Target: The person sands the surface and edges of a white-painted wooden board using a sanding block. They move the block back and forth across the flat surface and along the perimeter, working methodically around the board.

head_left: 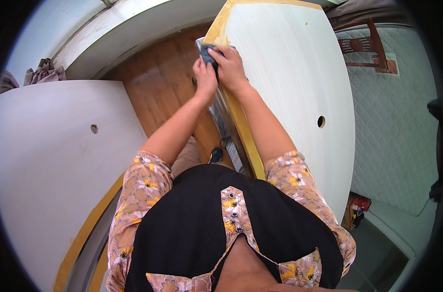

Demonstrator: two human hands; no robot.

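A dark blue-grey cloth [210,54] is bunched at the far left corner of a white table [289,73] with yellow edging. My right hand [230,68] is closed over the cloth, its fingers pressing it at the corner. Just left of it, my left hand [205,80] grips the cloth's lower part with its fingers curled. Both forearms reach forward, the right one over the table's left edge. Part of the cloth is hidden beneath my fingers.
Another white table [61,126] with a round hole stands at the left. Wooden floor [158,63] runs between the tables. On the right lies a quilted mattress [392,126] with a brown wooden chair [362,45] at its far end. Curtains [45,73] hang at the far left.
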